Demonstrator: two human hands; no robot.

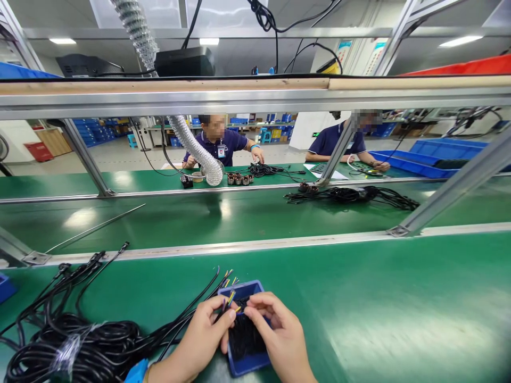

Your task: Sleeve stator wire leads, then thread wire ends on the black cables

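Observation:
My left hand [196, 336] pinches the end of a black cable, with thin coloured wires [231, 297] fanning out above its thumb and forefinger. Close beside these wires, my right hand [282, 336] has its thumb and forefinger pressed together; what they hold is too small to make out. Both hands are over a blue bin [249, 367] that contains many small black pieces [246, 336]. A coil of black cables [115, 340], bound with clear film, lies to the left. Several of its stripped ends reach past my left hand towards the bin.
An aluminium rail [223, 246] divides my green bench [359, 308] from the conveyor surface [187, 223] beyond. A thin rod [96, 226] and a black cable bundle [351, 195] lie there. Two people sit across, near a flexible silver duct [194, 149] and blue trays [415, 162].

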